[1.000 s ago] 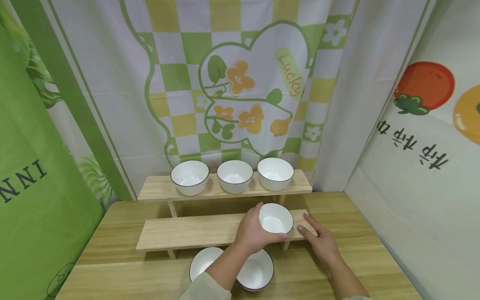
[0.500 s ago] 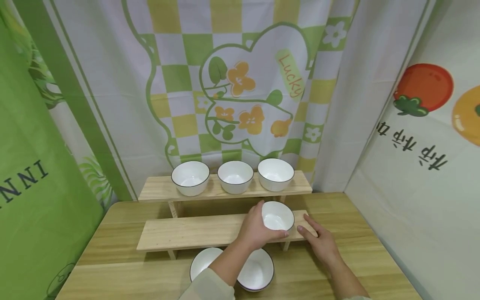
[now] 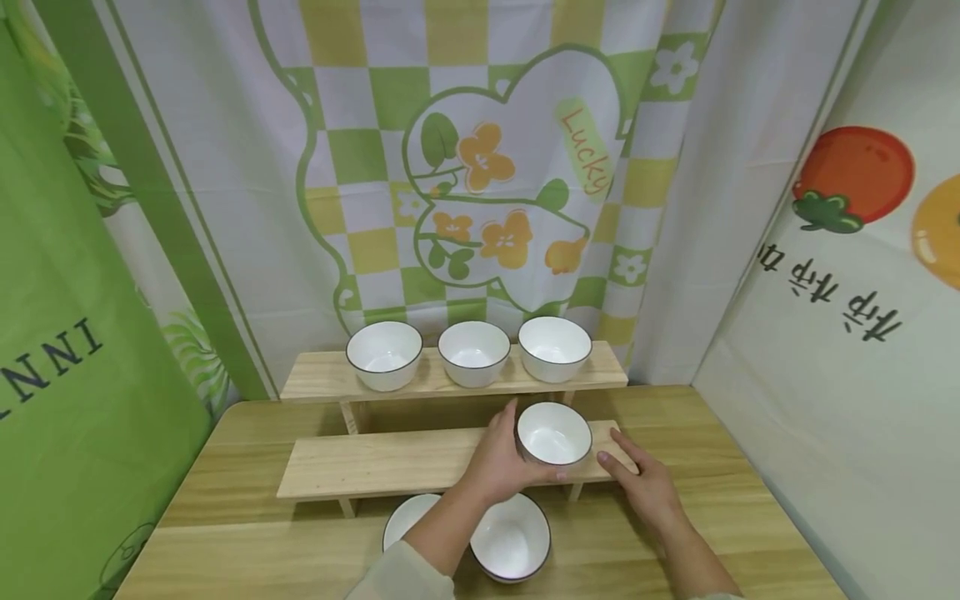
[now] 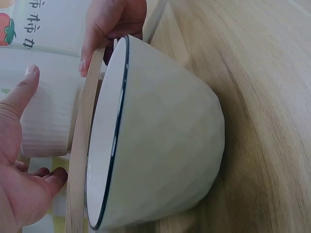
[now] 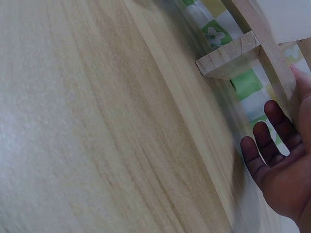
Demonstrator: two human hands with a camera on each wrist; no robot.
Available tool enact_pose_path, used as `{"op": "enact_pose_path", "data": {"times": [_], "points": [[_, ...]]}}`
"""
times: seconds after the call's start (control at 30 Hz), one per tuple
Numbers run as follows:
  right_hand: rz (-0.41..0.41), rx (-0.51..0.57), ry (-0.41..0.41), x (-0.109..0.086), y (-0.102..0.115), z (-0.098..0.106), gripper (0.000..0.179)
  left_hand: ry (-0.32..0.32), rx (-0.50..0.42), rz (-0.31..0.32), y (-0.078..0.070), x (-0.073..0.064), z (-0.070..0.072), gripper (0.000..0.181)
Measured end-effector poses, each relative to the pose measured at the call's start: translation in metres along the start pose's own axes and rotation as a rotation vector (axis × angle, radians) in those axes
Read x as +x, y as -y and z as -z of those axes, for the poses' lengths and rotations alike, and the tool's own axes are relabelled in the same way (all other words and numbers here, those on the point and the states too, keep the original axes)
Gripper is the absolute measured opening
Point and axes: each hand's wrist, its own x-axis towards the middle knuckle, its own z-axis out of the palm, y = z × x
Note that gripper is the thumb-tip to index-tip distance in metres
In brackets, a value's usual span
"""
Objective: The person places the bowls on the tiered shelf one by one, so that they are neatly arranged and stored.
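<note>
A white bowl with a dark rim (image 3: 553,435) stands upright on the right part of the lower wooden shelf (image 3: 375,462). My left hand (image 3: 497,462) is spread around the bowl's left side; in the left wrist view its thumb and fingers (image 4: 29,87) stand slightly apart from the bowl wall. At the shelf's right end, my right hand (image 3: 648,492) grips the board, thumb on top and the other fingers (image 5: 262,141) below it. Two more white bowls sit on the table in front: one (image 3: 512,537) beside my left forearm, the other (image 3: 405,517) partly hidden by it.
Three similar bowls line the upper shelf: left (image 3: 384,357), middle (image 3: 474,354) and right (image 3: 555,348). Both shelves stand on a wood-grain table (image 3: 240,533). Printed curtains (image 3: 375,158) hang behind and at both sides.
My left hand has loosened and drawn slightly left, away from the bowl, so more of its rim shows. The bowl stays on the lower shelf. My right hand has kept its place.
</note>
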Motion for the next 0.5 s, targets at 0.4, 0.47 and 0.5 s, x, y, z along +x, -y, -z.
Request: {"op": "enact_pose_path", "data": {"times": [0.4,0.47,0.5], "points": [[0.006,-0.003,0.000,0.000,0.000,0.000,0.076,0.029,0.003,0.045,0.004,-0.012,0.012,0.135],[0.004,0.000,0.001,0.000,0.000,0.000,0.076,0.025,0.008,0.041,0.005,-0.014,0.015,0.135],[0.003,0.000,0.002,0.000,0.000,0.000,0.076,0.025,0.012,0.036,0.006,-0.015,0.017,0.136]]}}
